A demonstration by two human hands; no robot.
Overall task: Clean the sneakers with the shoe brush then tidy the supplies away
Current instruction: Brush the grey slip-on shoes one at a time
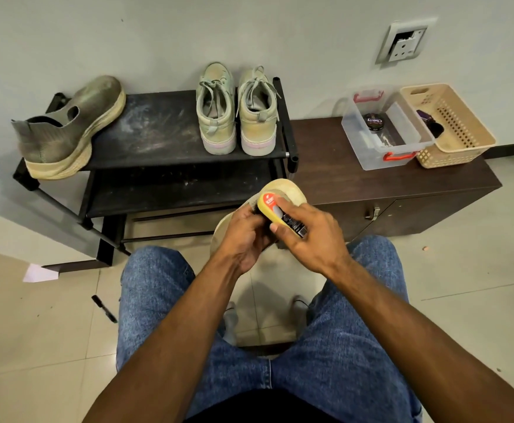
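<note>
Yellow brush (280,216) sits in our right hand (307,236), fingers curled over its back, pressed to the sole edge of the sneaker (289,190). Left hand (243,236) grips that sneaker from the side, above our knees. Its mate (66,129) lies on the rack (158,129) with the lace-up pair (237,111) near it.

Risks as we see them:
- Sneaker is held one-handed in mid-air, so a hard stroke could twist it out of the grip and drop it.
- Brush is short and smooth, so it could slip forward off the sole.
- Loosened dirt probably falls on our jeans and the tiles.
- Clear box (380,129) and basket (450,123) stand well to the right, with the box hanging over the cabinet (356,181) edge, so a careless drop-in could tip it.
</note>
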